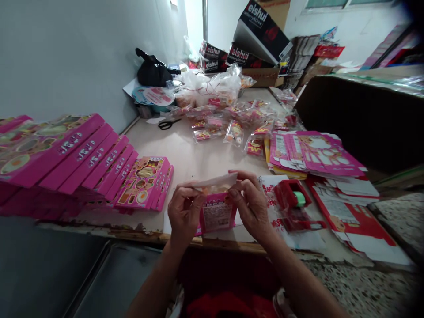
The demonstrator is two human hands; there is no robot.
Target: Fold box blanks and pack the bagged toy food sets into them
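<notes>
Upright at the table's front edge is a pink cardboard box (217, 216) with a printed label on the side facing me. Its top is open, and a pale flap (217, 180) is raised along the far side. My left hand (186, 207) pinches the box's upper left corner between thumb and fingers. At the upper right corner, my right hand (250, 201) grips the box the same way, thumb towards me. Something pale and orange shows inside the opening, too small to name. Just right of my right hand stands a red tape dispenser (291, 198) with a green roll.
Stacked pink boxes (99, 163) lean along the left side. Flattened pink cartons (314, 152) and red-and-white sheets (351, 216) lie at right. Several clear packets (234, 132) are spread towards the back, near black scissors (168, 124). A large open carton (357, 119) stands at far right.
</notes>
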